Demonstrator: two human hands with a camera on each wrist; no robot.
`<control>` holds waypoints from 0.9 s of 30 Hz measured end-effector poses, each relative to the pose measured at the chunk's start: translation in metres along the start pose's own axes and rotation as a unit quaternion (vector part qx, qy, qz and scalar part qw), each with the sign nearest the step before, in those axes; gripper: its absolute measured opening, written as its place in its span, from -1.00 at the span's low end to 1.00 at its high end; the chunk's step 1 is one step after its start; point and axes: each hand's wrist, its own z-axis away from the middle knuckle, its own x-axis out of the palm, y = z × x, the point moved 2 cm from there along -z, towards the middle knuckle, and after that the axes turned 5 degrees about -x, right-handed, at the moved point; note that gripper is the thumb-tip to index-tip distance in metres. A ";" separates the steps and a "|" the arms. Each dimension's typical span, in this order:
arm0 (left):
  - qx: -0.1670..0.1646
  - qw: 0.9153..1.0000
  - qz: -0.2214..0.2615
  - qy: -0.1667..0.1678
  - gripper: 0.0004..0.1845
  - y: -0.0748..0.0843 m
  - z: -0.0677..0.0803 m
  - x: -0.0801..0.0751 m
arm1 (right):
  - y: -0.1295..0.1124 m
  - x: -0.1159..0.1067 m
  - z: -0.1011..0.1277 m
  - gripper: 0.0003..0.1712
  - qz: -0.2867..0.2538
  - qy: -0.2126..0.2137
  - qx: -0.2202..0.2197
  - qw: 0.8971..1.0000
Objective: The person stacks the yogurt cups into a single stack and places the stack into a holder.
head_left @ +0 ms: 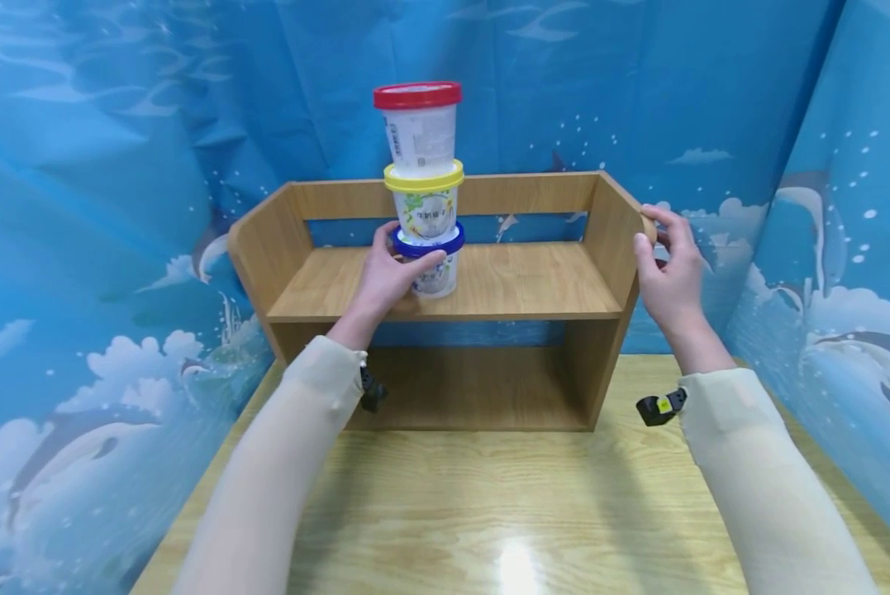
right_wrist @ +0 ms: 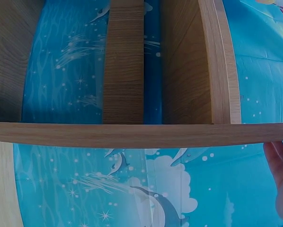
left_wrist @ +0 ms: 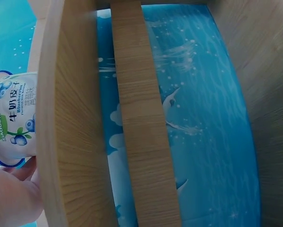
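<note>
Three white plastic tubs stand stacked on the upper board of a small wooden shelf (head_left: 530,277). The lowest tub (head_left: 437,277) has a blue lid, the middle tub (head_left: 425,211) a yellow lid, the top tub (head_left: 421,136) a red lid. My left hand (head_left: 388,277) grips the lowest tub near its lid, thumb across the front. In the left wrist view, the blueberry-printed side of that tub (left_wrist: 16,113) shows beyond the board's edge. My right hand (head_left: 671,268) holds the front corner of the shelf's right side panel (head_left: 616,223); its fingers (right_wrist: 278,163) lie against the panel's outer side.
The shelf stands on a light wooden table (head_left: 445,496), with a lower compartment (head_left: 474,384) under the upper board. A back rail (head_left: 526,194) runs behind the tubs. Blue sea-patterned sheets (head_left: 712,99) hang close behind and on both sides.
</note>
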 end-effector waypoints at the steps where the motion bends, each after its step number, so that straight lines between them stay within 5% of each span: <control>1: 0.000 1.000 0.000 0.002 0.05 -0.001 -0.001 0.001 | 0.000 0.000 0.000 -0.59 0.000 0.000 0.000 1.000; 13: 0.002 0.999 0.007 0.035 0.07 -0.005 -0.013 0.009 | -0.001 0.000 0.000 -0.59 0.000 0.000 -0.001 1.000; 27: -0.003 0.999 -0.003 0.037 0.10 -0.006 -0.017 0.010 | -0.003 0.000 0.001 -0.59 -0.004 0.002 -0.004 1.000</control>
